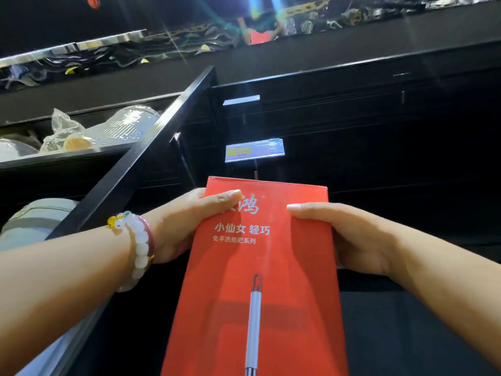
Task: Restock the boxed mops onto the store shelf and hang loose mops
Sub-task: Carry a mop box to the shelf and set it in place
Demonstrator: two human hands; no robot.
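Both hands clamp the tall red cardboard mop box [260, 267] near its top end, the left hand [187, 223] with its thumb across the printed face, the right hand [344, 237] gripping the opposite edge. The box is held up in front of the dark black metal store shelf [379, 147], just below a blue-and-yellow price tag [254, 149]. To seat it well, I'd keep it square, lift evenly and slide it straight into the bay.
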